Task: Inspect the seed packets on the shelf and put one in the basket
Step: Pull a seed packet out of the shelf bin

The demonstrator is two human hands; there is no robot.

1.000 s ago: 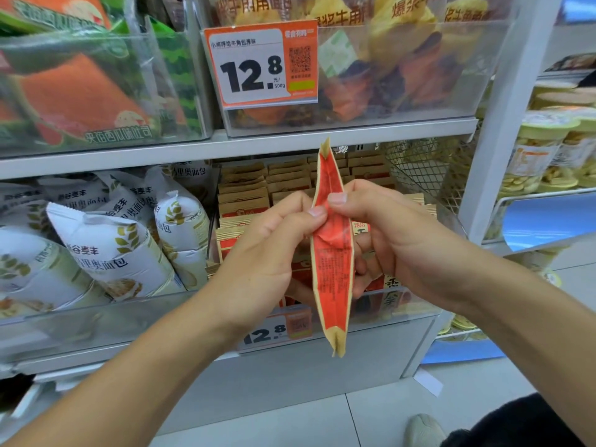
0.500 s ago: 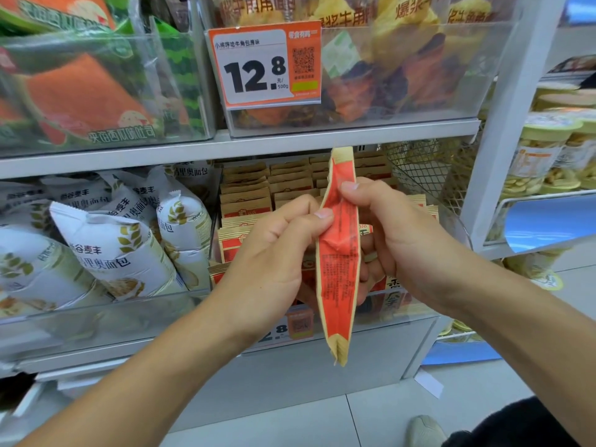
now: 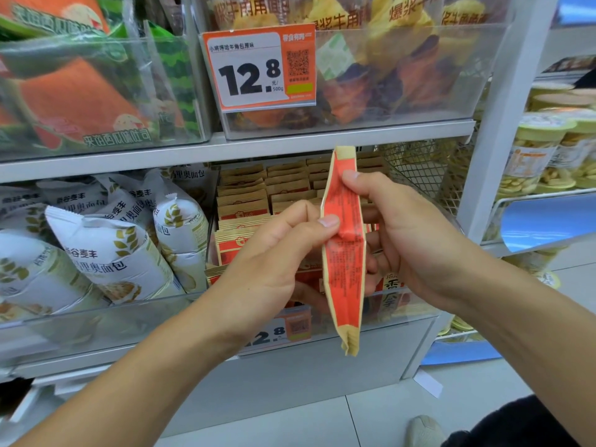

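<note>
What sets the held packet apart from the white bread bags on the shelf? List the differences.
The held packet is red-orange with tan ends; the white bread bags carry gold wheat prints. The packet is slim and upright, pinched by the left hand and right hand; the bags are plump, leaning in their bin. Both are sealed.

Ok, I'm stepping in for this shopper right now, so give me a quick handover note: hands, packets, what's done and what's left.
Left hand: pinches the red packet at its middle, thumb on the printed face.
Right hand: grips the same packet higher up, from the other side.
The packet is held upright, edge toward the camera, in front of the bin of matching packets on the lower shelf.
Done: one packet picked, being inspected.
Left: put it in the basket, which is not identifiable in view; locate it first.
</note>
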